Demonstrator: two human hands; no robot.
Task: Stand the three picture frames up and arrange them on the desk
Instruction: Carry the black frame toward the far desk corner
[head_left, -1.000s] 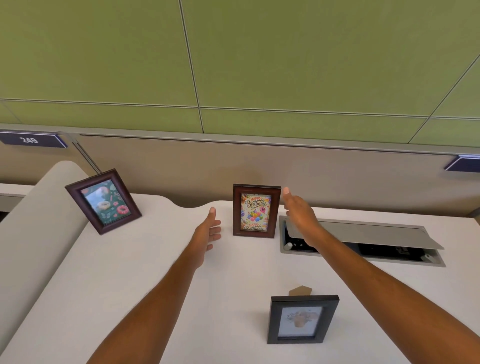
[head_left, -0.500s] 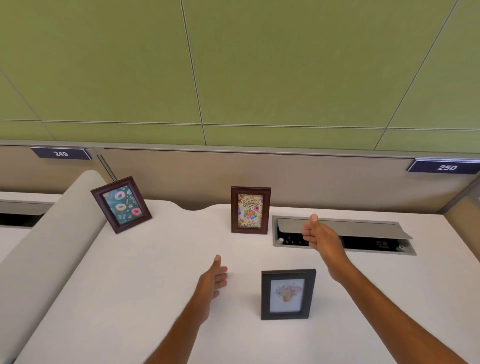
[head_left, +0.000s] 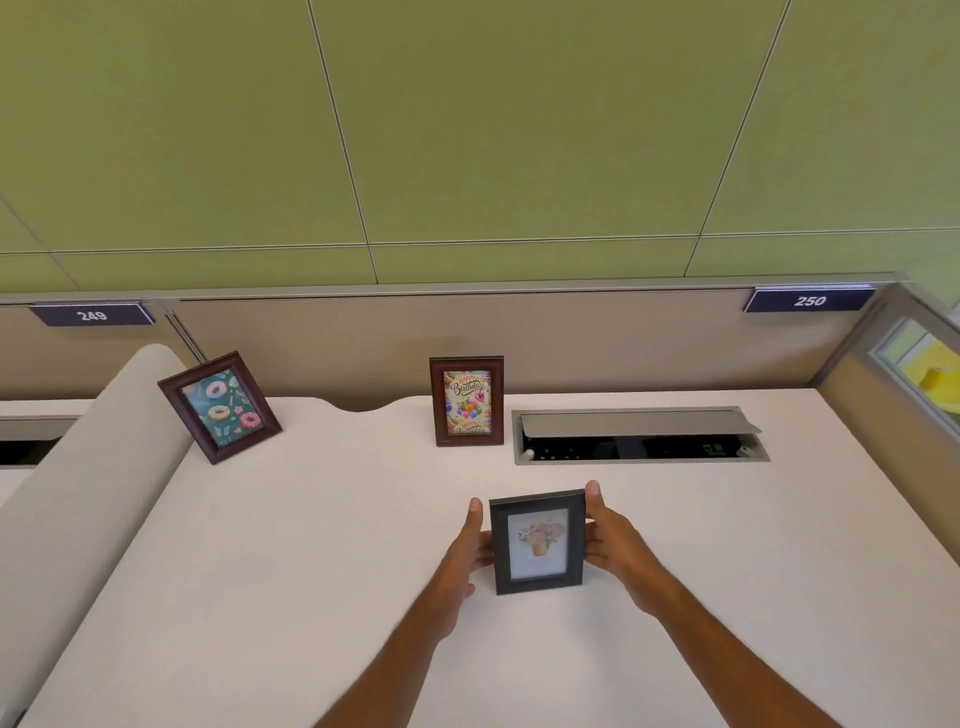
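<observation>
Left hand (head_left: 462, 556) and right hand (head_left: 615, 540) clasp black frame (head_left: 537, 543) by side edges — upright, bare desk (head_left: 260, 571) all round, nearer than cable hatch (head_left: 639, 435).

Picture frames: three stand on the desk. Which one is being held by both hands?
The black frame with the flower print, nearest the person. The left hand and right hand grip its sides; the two brown frames stand untouched at the back.

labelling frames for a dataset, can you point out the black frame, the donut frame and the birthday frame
black frame (head_left: 537, 543), head view, on the pale flower picture in its middle
donut frame (head_left: 221, 406), head view, on the green donut picture
birthday frame (head_left: 467, 402), head view, on the balloon card behind its glass
</observation>
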